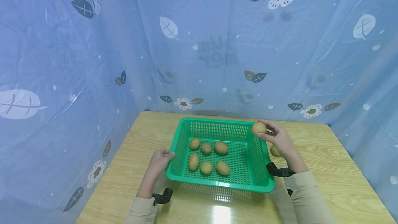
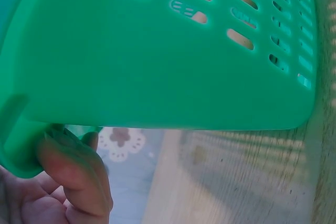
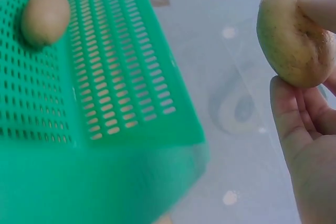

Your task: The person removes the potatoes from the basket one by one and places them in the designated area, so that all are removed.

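A green plastic basket stands on the table with several potatoes spread over its slotted floor, mostly toward the left and middle. At its left rim, my left hand grips the edge, thumb on top; the left wrist view shows fingers curled beneath the rim. My right hand pinches a potato between thumb and fingers over the basket's back right corner. That held potato appears lumpy, with a dent, in the right wrist view. Another potato lies on the table right of the basket, partly behind my right hand.
The wooden table extends to both sides of the basket. Blue patterned curtains hang behind it and at the left and right. A black wrist camera sits on the left wrist, another on the right.
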Demonstrator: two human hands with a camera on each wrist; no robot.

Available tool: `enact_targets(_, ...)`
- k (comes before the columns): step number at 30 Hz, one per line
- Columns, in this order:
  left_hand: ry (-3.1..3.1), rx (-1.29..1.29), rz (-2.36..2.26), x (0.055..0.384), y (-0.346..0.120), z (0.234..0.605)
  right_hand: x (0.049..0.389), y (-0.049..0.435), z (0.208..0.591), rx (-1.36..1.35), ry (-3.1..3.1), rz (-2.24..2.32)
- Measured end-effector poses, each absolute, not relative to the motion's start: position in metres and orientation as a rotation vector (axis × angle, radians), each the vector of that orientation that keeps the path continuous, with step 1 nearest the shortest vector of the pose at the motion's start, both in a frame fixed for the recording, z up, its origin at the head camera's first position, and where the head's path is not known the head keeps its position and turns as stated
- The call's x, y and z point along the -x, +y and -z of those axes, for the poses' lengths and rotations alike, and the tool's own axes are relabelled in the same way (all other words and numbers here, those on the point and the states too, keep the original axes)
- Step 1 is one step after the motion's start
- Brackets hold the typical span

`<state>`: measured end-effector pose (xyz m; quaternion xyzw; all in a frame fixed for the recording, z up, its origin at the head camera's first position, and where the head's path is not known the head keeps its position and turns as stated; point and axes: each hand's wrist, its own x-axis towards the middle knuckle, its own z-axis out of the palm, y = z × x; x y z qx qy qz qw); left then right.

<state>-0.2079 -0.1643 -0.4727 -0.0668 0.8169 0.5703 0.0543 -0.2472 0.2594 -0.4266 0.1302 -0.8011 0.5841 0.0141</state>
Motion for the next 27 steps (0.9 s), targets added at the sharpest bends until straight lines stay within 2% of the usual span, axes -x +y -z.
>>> enact_targets(14, 2.482, 0.207, -1.736, 0.209, -0.164, 0.472, 0.237, 0.298, 0.434, -0.255, -2.446, -1.658)
enact_targets(27, 2.478, 0.197, -1.736, 0.208, -0.165, 0.473, 0.228, 0.324, 0.463, -0.093, -2.400, -1.605)
